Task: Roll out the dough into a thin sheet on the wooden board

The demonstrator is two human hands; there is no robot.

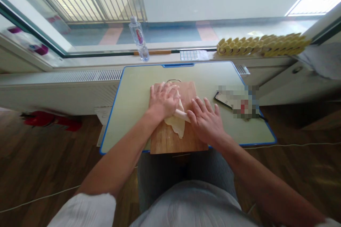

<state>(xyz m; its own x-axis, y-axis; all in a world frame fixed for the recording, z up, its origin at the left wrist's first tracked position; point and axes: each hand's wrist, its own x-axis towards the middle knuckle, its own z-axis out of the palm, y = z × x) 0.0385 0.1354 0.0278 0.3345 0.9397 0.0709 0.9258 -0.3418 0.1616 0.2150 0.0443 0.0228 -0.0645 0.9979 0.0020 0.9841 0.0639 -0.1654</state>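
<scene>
Grip spread flat, left hand (164, 99) over the rolling pin (182, 115), right hand (208, 120) at its end; even pressure (no leaning) should suit the dough (177, 126).

No text is showing legibly: the clear bottle (142, 48) is carrying a coloured label (139, 36) too blurred to read, and the phone (224, 100) is lying partly pixelated, its screen unreadable.
</scene>
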